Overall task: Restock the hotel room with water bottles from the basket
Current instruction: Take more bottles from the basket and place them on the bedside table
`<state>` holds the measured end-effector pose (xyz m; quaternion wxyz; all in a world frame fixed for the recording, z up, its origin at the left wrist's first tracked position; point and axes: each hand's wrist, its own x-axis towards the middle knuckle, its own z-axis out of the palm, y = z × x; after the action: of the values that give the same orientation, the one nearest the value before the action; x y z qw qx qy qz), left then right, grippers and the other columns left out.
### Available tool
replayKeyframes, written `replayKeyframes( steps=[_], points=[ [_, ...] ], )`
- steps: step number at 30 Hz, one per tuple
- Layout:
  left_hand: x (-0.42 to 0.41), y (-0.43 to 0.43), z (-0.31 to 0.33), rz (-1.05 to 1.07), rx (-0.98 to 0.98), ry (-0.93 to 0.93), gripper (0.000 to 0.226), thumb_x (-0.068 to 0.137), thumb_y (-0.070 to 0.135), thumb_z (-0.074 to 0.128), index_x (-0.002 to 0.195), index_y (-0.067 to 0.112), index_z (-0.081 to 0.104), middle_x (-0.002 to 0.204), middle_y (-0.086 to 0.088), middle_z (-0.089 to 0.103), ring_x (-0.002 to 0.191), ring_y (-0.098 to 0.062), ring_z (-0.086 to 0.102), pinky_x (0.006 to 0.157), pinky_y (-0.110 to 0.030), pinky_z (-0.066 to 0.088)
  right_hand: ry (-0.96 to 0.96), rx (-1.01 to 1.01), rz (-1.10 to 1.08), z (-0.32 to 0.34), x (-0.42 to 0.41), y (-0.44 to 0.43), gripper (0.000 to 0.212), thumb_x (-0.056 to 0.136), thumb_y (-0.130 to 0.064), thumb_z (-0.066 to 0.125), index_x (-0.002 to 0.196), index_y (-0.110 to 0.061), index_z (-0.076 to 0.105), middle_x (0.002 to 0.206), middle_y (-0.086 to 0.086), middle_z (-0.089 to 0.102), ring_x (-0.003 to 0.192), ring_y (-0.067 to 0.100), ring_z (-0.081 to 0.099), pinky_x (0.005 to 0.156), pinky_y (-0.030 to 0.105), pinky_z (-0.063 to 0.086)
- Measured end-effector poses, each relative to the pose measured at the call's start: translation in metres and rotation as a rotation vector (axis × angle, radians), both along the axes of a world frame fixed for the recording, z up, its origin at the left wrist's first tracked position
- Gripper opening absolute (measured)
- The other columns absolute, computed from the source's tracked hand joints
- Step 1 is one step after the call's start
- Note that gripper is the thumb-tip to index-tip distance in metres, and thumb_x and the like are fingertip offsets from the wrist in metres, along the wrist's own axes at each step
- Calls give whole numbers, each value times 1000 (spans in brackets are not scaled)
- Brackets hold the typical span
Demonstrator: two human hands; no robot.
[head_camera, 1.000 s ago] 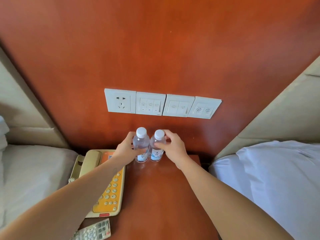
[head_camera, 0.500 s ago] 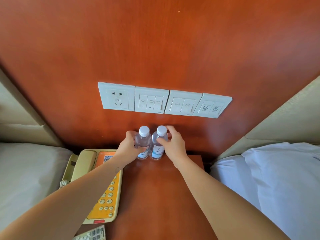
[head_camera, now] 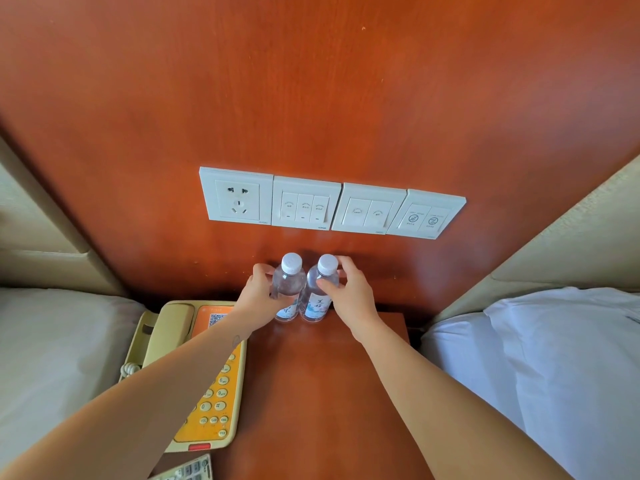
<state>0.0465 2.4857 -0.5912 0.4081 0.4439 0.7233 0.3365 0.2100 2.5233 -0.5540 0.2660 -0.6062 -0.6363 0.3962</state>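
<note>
Bottles: two small clear water bottles, the left bottle and the right bottle, stand upright and touching; white ribbed caps, pale blue-and-white labels.
Place: back of the nightstand, below the white switch plates.
Left hand: fingers curled round the left bottle's body.
Right hand: thumb and fingers wrapped round the right bottle's shoulder.
Surfaces: glossy reddish-brown wood on the nightstand and wall panel.
Nearby: beige-and-orange telephone left of the bottles.
</note>
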Motion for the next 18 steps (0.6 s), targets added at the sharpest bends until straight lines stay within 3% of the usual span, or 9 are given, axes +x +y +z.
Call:
replayKeyframes(
  steps=[5,9,11,14,18],
  points=[
    [2,0,2,-12,-29,20,66,80,21,78,128,16,34,128,-10,53,104,-20,56,81,-28,48,-17,-10,1,2,0,0,48,87,-23,68,131,-29,49,127,2,55,116,18,53,88,28,47],
    [5,-7,22,-30,-103,104,86,79,26,79,144,10,23,142,-15,38,121,-29,49,89,-30,42,2,-116,0,23,3,-4,61,81,-28,75,134,-22,46,134,2,52,123,19,51,91,28,45],
    [5,-15,45,-49,-157,154,87,80,29,78,145,10,23,143,-17,37,124,-31,47,91,-31,41,-32,-130,-19,48,9,-7,62,82,-31,74,135,-21,44,137,5,49,120,20,51,84,22,42],
    [1,-29,92,-53,-183,230,70,83,36,73,136,11,35,130,-14,49,113,-28,53,86,-31,44,-61,-97,-49,98,25,-11,51,83,-33,70,129,-22,48,131,4,52,104,13,49,76,19,37],
    [3,-47,181,-78,-108,228,26,88,27,64,107,16,51,91,-2,66,79,-22,71,81,-44,58,-70,-68,-85,180,56,-34,34,86,-28,65,118,-21,57,119,3,61,104,16,58,85,29,46]
  ],
)
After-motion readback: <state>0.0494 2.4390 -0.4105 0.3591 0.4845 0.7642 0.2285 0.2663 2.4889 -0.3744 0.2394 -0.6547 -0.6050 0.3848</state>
